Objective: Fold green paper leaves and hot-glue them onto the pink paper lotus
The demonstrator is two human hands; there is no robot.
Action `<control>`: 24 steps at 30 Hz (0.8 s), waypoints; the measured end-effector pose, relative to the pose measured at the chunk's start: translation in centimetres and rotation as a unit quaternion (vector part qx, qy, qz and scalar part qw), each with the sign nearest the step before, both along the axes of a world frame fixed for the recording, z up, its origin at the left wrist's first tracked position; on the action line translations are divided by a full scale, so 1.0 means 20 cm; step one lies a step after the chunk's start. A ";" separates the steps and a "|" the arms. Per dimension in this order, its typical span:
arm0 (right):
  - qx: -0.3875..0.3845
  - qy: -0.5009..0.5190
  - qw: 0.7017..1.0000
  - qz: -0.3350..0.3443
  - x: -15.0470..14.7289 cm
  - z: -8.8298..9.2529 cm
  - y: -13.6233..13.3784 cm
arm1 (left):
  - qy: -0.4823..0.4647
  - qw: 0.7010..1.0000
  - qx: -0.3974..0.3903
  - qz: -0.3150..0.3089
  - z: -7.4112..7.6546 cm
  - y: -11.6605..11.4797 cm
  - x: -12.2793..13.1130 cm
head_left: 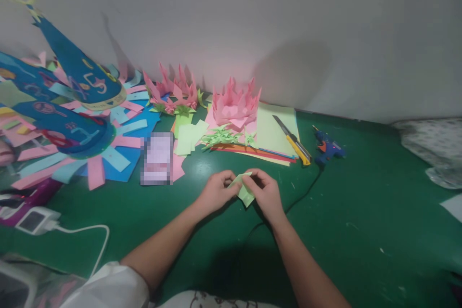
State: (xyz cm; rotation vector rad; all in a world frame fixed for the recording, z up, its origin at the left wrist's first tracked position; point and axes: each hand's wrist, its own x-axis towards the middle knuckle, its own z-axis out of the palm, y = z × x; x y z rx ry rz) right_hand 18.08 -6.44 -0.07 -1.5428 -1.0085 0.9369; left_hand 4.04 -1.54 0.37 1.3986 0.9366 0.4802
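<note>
A small piece of light green paper [247, 196], partly folded, is pinched between my two hands above the green table [361, 231]. My left hand [218, 188] has thumb and fingers closed on its left side. On the right side, my right hand [264, 191] grips the upper edge with thumb and fingertips. Just beyond my hands lie several folded green paper leaves [222, 137] beside a pink folded-paper flower [236, 103]. Loose light green paper pieces [189, 138] rest to the left of these.
A yellow utility knife [294, 142] lies on stacked coloured paper [276, 125], blade out. A blue glue gun [327, 148] trails its cord [306, 195] toward me. Blue paper cone hats [75, 65] stand at left. A blurred phone-like rectangle [157, 159] and another pink paper crown [175, 91] are nearer.
</note>
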 end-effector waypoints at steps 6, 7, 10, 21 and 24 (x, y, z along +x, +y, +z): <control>0.000 0.061 0.998 -0.004 0.00 0.01 -0.01 | -0.052 0.997 -0.052 -0.018 0.03 0.00 -0.01; 0.000 0.083 0.997 -0.008 0.00 0.01 -0.01 | -0.062 0.996 -0.065 -0.021 0.03 0.01 -0.01; -0.002 0.134 0.991 -0.025 0.00 0.00 0.00 | -0.081 0.993 -0.083 -0.008 0.03 0.02 -0.01; 0.091 0.073 0.990 0.077 0.00 -0.02 0.01 | -0.110 0.982 -0.059 0.143 0.00 0.06 0.01; 0.091 0.020 0.992 0.091 -0.04 -0.02 -0.01 | -0.124 0.979 -0.036 0.158 -0.01 0.05 0.01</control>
